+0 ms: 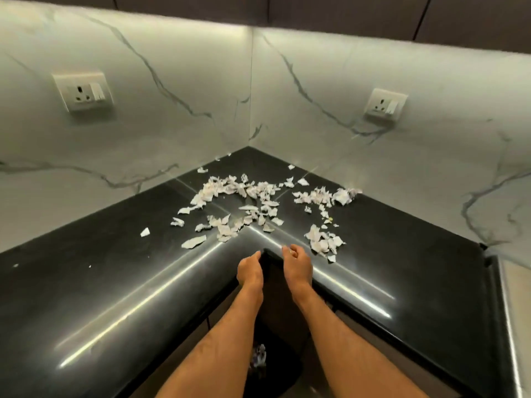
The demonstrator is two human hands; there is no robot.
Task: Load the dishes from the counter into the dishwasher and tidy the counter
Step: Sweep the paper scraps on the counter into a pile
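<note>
Paper scraps lie scattered on the surface beyond both hands; the left hand and right hand pinch a dark bag's rim open at the edge.

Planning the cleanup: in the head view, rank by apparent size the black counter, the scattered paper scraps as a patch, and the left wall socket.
1. black counter
2. paper scraps
3. left wall socket

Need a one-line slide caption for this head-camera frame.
Both hands, left hand and right hand, hold a black bag at the corner edge of a black counter strewn with torn paper scraps.
</note>
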